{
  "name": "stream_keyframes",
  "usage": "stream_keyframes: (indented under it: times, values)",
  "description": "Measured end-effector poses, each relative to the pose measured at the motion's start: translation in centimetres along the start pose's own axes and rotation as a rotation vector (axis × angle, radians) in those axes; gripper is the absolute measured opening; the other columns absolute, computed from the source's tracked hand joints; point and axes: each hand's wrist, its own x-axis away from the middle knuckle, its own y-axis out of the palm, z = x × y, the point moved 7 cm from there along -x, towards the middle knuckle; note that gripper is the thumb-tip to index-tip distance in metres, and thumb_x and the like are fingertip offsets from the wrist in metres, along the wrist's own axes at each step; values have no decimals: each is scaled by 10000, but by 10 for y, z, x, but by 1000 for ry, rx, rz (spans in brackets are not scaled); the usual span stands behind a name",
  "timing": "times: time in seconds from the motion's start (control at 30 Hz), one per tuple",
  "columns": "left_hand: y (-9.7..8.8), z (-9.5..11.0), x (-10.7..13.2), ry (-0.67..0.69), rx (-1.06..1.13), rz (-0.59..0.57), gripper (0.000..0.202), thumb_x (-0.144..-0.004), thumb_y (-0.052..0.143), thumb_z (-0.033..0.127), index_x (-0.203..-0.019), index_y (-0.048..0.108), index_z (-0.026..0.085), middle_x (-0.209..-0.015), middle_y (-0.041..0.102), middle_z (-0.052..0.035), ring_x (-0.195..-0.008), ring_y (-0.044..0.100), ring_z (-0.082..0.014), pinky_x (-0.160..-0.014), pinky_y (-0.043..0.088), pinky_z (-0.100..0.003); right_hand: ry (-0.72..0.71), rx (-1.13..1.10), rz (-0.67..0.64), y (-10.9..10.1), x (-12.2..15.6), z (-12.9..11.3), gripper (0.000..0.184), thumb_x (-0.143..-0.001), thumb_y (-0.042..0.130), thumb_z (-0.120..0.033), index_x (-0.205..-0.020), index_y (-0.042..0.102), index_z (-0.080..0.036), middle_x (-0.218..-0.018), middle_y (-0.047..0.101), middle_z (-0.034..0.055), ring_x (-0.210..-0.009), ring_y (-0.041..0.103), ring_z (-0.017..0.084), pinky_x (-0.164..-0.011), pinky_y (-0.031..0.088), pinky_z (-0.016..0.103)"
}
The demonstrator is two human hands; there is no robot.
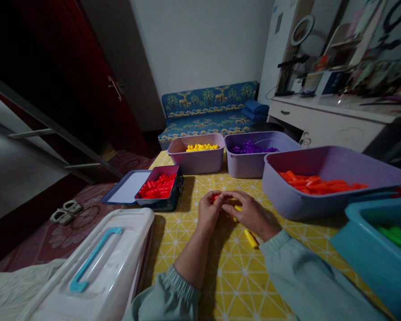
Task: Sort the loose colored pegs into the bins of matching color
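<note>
My left hand point(208, 210) is closed with its fingertips around a small orange-red plastic piece point(215, 199), mostly covered by the fingers. The curved fingers and thumb of my right hand point(247, 211) meet the left fingertips at this same piece. Part of a yellow piece point(238, 208) shows beside the right fingers, lying beneath that hand. Nearer to me, by the right cuff, a yellow tube-shaped piece point(251, 239) rests on the yellow patterned tablecloth point(235, 278).
Around the hands stand a box of red pieces point(137, 199), a bin of yellow pieces point(200, 164), a bin of purple ones point(243, 166), a bin of orange ones point(287, 201) and a teal bin point(367, 254) of green ones. A white lidded container point(120, 258) sits at left.
</note>
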Motion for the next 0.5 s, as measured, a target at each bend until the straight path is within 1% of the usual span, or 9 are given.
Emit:
stream_keyframes:
  times: [0.03,0.1,0.17,0.23,0.3,0.37,0.4,0.43,0.5]
  values:
    - [-3,-1,-1,1,12,35,269,-720,716,379,-847,688,144,-731,665,-27,-578,530,-100,-553,404,-206,-15,165,-25,-6,0,-5,368,-768,701,-360,-1104,684,-211,-1152,674,89,-1088,606,249,-975,452,409]
    - [-10,-3,-2,-6,41,99,240,-726,682,352,-856,674,149,-739,658,-19,-560,510,-87,-529,382,-194,8,448,-121,-18,3,-6,535,-670,784,-411,-1161,683,-225,-1177,656,114,-1112,583,310,-960,436,455]
    - [-13,-3,-2,-19,62,129,243,-730,662,347,-874,670,151,-711,644,-6,-506,461,-73,-491,348,-188,90,595,-243,-27,9,2,698,-576,839,-441,-1225,661,-256,-1143,663,119,-1054,606,331,-890,457,445]
    - [-13,0,0,-26,76,133,240,-724,661,335,-874,673,148,-689,635,-1,-478,433,-66,-472,329,-186,168,640,-338,-32,17,10,742,-525,864,-412,-1228,661,-284,-1076,673,100,-956,639,304,-821,471,396]
    - [-12,2,1,-26,84,130,221,-714,668,316,-852,676,144,-673,630,2,-471,423,-62,-470,326,-184,209,637,-389,-28,23,12,744,-519,867,-345,-1231,657,-291,-1073,654,90,-921,645,276,-803,471,357]
    - [-11,5,2,-22,93,132,214,-713,670,307,-848,679,141,-668,628,2,-473,422,-60,-475,330,-183,194,615,-413,-17,26,5,741,-558,845,-267,-1266,628,-277,-1112,618,98,-953,638,262,-829,468,335]
    - [-11,6,2,-19,96,135,216,-715,671,307,-850,681,139,-669,629,1,-477,426,-61,-478,333,-183,172,605,-423,-8,26,-1,710,-590,825,-229,-1269,618,-266,-1127,602,102,-969,634,256,-842,465,328]
    - [-11,7,2,-16,100,139,218,-715,672,305,-851,683,136,-675,633,-3,-484,432,-62,-483,337,-183,144,600,-431,1,26,-7,647,-628,795,-193,-1248,622,-251,-1131,590,104,-974,633,249,-848,463,323]
    - [-12,8,2,-6,104,147,214,-703,681,292,-841,687,128,-691,642,-13,-501,452,-65,-494,350,-184,93,607,-421,17,23,-18,458,-719,697,-125,-1164,642,-221,-1112,580,103,-950,638,230,-835,461,316]
